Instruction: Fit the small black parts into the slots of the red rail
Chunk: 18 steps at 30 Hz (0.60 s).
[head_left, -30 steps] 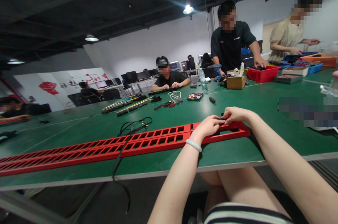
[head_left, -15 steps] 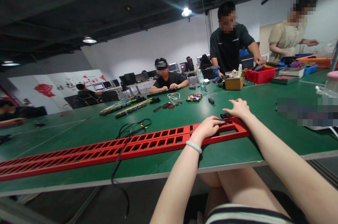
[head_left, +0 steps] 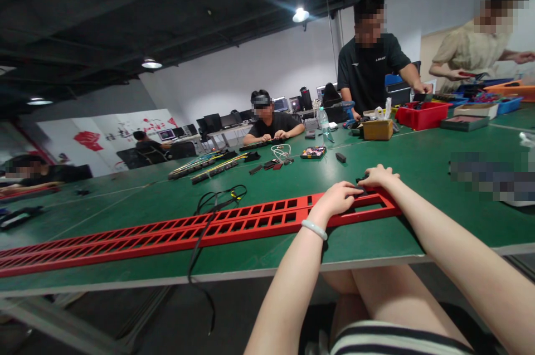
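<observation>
A long red slotted frame (head_left: 251,217) lies across the green table, with two rows of rectangular openings. At its right end a small black part (head_left: 360,190) sits in or on the frame, largely covered by my fingers. My left hand (head_left: 337,199), with a pale bangle (head_left: 314,229) at the wrist, presses its fingertips onto this part from the left. From the right, my right hand (head_left: 380,176) bends over the frame's end, thumb and fingers closed at the black part's far edge. A black cable (head_left: 196,246) crosses the frame and hangs off the table edge.
Beyond the frame are a small black block (head_left: 340,157), a patterned pouch (head_left: 313,152), a white cable (head_left: 281,151) and wired black strips (head_left: 219,170). A bottle (head_left: 324,123), cardboard box (head_left: 377,130) and red bin (head_left: 423,115) stand farther back. Several people sit or stand around.
My right hand's fingers have come down from a spread pose to the black part. My left hand stays on it. The whole view has shifted slightly.
</observation>
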{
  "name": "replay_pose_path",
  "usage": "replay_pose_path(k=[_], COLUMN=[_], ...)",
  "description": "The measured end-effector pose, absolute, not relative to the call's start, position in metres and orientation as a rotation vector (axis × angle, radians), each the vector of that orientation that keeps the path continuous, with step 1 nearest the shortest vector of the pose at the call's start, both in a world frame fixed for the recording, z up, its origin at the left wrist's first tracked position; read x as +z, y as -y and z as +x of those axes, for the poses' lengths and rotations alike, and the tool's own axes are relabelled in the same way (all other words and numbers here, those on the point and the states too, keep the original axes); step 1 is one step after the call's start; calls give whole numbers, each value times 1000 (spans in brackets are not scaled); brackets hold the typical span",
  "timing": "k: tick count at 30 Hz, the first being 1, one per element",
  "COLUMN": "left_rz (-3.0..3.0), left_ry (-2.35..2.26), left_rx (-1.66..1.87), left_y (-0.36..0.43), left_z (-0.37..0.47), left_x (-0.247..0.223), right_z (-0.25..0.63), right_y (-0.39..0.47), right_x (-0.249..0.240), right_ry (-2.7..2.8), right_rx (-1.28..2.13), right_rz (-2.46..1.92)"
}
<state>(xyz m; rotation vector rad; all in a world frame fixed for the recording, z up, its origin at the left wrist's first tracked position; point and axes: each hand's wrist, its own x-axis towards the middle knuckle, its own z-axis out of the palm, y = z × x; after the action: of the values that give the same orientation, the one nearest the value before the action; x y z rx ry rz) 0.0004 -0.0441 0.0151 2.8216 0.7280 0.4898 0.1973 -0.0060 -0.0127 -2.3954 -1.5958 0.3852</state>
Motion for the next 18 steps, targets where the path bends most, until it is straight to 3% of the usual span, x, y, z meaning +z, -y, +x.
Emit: replay_pose_path(k=[18], left_rz=[2835], left_ry=[-757], left_rx=[468], left_y=[45], left_z=[2], left_x=[14], right_z=[190], right_y=[9], right_x=[-12], right_ry=[1547], right_rx=[383], right_rz=[-2342])
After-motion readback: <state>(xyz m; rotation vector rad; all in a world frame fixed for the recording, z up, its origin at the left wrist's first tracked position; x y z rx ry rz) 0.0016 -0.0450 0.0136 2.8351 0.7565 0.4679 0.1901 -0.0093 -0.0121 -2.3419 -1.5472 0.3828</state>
